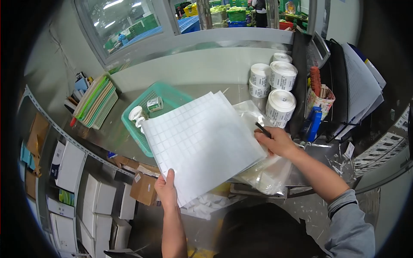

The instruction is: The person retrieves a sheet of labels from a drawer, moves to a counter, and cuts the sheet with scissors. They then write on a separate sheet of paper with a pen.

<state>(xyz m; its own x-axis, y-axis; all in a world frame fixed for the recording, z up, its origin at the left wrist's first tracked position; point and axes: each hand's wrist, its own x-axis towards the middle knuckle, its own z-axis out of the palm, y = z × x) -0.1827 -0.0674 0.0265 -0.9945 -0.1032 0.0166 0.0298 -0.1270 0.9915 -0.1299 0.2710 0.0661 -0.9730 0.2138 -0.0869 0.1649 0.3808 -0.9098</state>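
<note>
My left hand [167, 189] grips the lower left edge of a stack of white paper sheets [206, 146], its thumb on top. A printed grid shows faintly on the sheets, which are held tilted above the table. In my right hand [279, 142] is a black pen [263, 130], at the right edge of the sheets. The fingertips of that hand are partly hidden. Beneath the sheets on the right lies a clear plastic bag [269, 178]. Behind the sheets, a green plastic basket [172, 91] is partly covered and holds small rolls [155, 104].
White label rolls [281, 105] stand stacked at the back right. Beside them are a blue stapler [315, 124], a pen holder [322, 105] and upright files [361, 86]. A basket of folders [97, 101] sits at the back left. Boxes [144, 188] and shelves are at the lower left.
</note>
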